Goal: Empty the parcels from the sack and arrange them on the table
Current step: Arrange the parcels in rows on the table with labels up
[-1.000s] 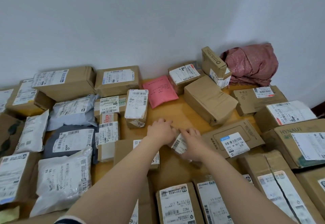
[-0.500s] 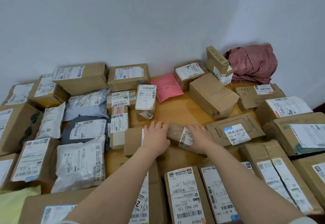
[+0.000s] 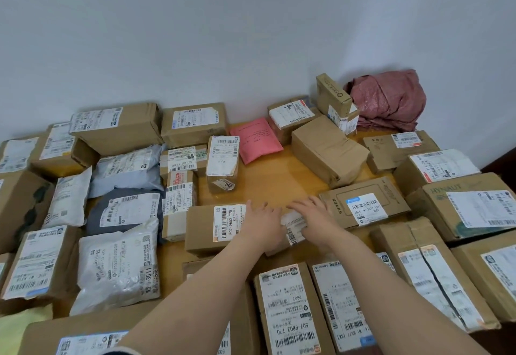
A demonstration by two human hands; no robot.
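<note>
Fingers (image 3: 297, 206) of the right hand (image 3: 317, 219) lie straight and slightly spread, flat over the right end of a small labelled parcel (image 3: 296, 229). Those of the left hand (image 3: 262, 223) are straight and close together, resting across its left end and the edge of the cardboard box (image 3: 203, 229) beside it. How the thumbs lie cannot be told. The small labelled parcel lies on the wooden table (image 3: 279, 184), between that box and a flat carton (image 3: 363, 206). Other parcels (image 3: 284, 307) crowd around, among them a white poly mailer (image 3: 117, 265) at left and a pink mailer (image 3: 255, 139) farther back. The crumpled pink sack (image 3: 388, 100) sits in the far right corner against the wall.
</note>
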